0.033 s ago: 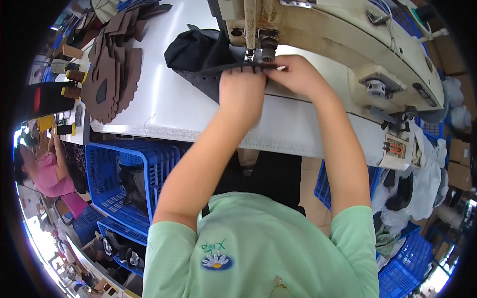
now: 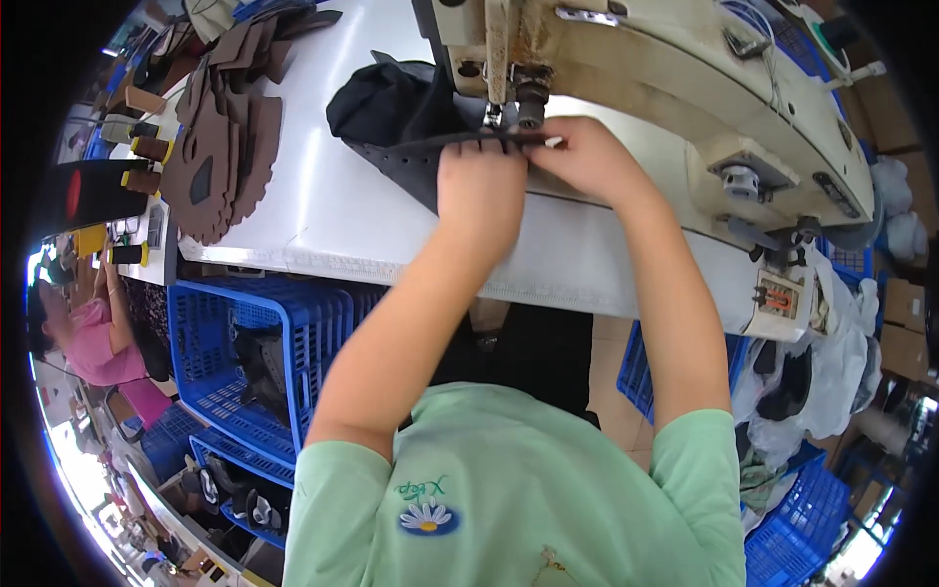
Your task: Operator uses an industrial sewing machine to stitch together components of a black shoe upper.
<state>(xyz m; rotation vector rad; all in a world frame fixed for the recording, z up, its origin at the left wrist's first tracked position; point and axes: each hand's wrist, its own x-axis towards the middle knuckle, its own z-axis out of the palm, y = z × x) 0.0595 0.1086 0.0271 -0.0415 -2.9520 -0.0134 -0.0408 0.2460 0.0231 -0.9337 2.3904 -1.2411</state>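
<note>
Below the cream metal sewing machine's (image 2: 636, 73) head, right hand (image 2: 587, 158) pinches black perforated fabric (image 2: 396, 112); left hand's (image 2: 481, 186) grip unclear; uneven tugging could skew stitching.

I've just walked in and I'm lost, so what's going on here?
A person in a green shirt is at a sewing machine, left hand and right hand close together, holding the edge of some black material by the metal foot. Its left part lies bunched on the white table, with brown cut pieces farther left.

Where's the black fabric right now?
In the head view, the black fabric is upper left of centre on the white table, at the sewing machine, with the left hand touching it.
</note>
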